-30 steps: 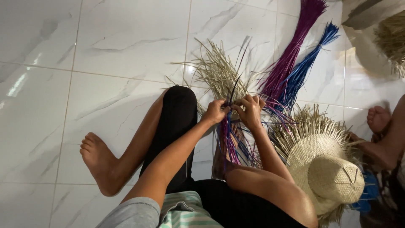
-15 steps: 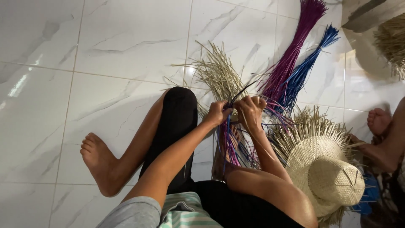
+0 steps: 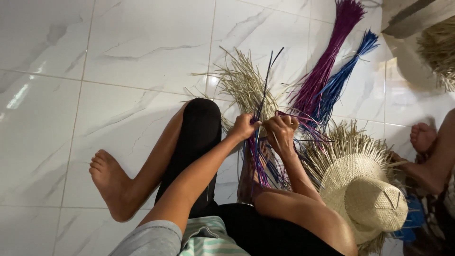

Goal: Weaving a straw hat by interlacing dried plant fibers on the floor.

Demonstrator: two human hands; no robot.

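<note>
I sit on a white tiled floor with one knee raised. My left hand and my right hand meet in front of me, both pinching thin purple and blue straw strands of a woven piece that hangs down between my legs. One dark blue strand sticks up and away from my hands. A fan of natural tan straw lies just beyond my hands.
A purple straw bundle and a blue straw bundle lie on the floor at the upper right. An unfinished straw hat with loose ends rests by my right leg. Another person's foot and leg show at the right edge.
The dark blue strand has swung upward and now points away from my hands. Both hands have stayed in place on the weave.
</note>
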